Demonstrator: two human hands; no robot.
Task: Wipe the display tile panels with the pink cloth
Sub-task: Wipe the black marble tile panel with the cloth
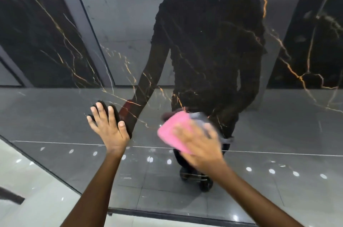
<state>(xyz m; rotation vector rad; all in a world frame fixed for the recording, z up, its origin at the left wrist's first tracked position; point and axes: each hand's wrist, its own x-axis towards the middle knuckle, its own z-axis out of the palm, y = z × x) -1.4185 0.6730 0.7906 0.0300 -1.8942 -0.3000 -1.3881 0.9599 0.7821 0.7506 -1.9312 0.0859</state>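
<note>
On the glossy dark tile panel (pixel 213 41) my left hand (pixel 108 130) rests spread flat, my right hand (pixel 198 145) presses the pink cloth (pixel 172 130) mid-wipe; next I should sweep sideways.

A tile showroom: tall glossy black marble-look display panels (pixel 222 41) stand side by side above a polished floor (pixel 27 180).

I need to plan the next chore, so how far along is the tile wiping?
Done: nothing can be called finished; the glossy panel shows reflections, not clear wipe marks. In hand: the right hand presses the pink cloth on the panel's lower part, blurred as if mid-stroke, while the left hand rests flat on it. Left: likely the neighbouring panel.
</note>
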